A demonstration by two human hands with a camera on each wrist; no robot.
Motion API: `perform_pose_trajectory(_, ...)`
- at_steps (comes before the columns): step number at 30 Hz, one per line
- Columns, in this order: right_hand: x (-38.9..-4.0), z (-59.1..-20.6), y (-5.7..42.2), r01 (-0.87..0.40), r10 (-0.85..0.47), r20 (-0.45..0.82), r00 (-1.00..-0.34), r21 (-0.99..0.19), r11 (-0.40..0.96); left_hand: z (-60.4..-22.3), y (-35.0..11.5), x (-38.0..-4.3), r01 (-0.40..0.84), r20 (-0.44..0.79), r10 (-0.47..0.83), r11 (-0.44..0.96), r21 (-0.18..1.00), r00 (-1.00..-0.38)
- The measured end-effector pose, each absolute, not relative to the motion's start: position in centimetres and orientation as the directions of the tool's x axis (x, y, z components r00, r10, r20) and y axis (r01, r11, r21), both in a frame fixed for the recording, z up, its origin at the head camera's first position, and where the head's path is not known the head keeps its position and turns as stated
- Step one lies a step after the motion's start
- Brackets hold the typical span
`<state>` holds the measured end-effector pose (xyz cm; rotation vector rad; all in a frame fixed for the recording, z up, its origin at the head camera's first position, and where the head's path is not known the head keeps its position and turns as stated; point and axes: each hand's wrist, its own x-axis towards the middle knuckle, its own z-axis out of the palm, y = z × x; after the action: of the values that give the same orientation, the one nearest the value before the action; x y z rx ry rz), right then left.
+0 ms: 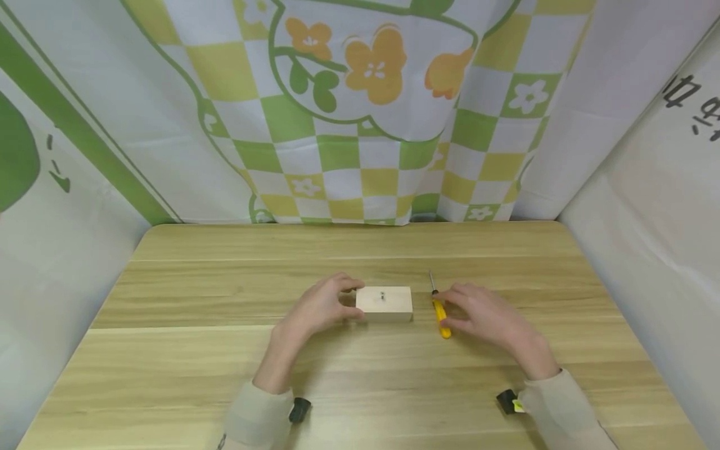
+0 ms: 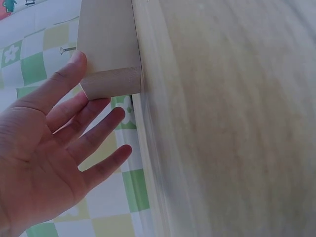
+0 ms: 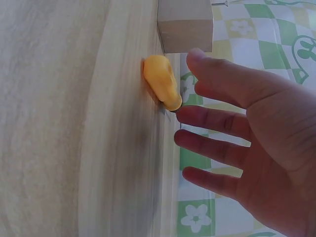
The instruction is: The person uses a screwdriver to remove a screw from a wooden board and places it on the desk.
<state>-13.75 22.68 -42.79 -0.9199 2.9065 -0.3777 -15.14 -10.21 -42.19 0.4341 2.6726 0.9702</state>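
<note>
A pale wooden block point(image 1: 396, 304) lies on the table with a small screw point(image 2: 68, 50) standing up from its top. My left hand point(image 1: 319, 307) holds the block's left end between thumb and index finger, the other fingers spread. Right of the block lies a screwdriver point(image 1: 440, 314) with a yellow handle, its metal shaft pointing away from me. Over it is my right hand point(image 1: 485, 312), thumb and fingers apart on either side of the handle. In the right wrist view the fingertips point(image 3: 186, 114) are right by the yellow handle, and the shaft is hidden.
The wood-grain table point(image 1: 185, 375) reaches back to a green and yellow checked curtain point(image 1: 360, 156). White cloth walls point(image 1: 658, 262) rise at both sides. Black wrist-worn devices point(image 1: 300, 410) sit at the sleeve cuffs.
</note>
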Motion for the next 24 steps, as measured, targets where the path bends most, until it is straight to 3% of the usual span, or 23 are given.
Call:
perform_pose_trajectory(10, -13.69, -43.08, 22.85, -0.551, -0.591, -0.102, -0.8, -0.266, 0.791, -42.01, -10.05, -14.91, 0.18, -0.145, 0.361, 0.727, 0.663, -0.921)
perform_pose_trajectory(24, -13.63, -43.58, 22.67, -0.584, -0.622, -0.096, -0.777, -0.257, 0.77, -42.36, -10.03, -14.58, 0.164, -0.137, 0.344, 0.713, 0.681, -0.929)
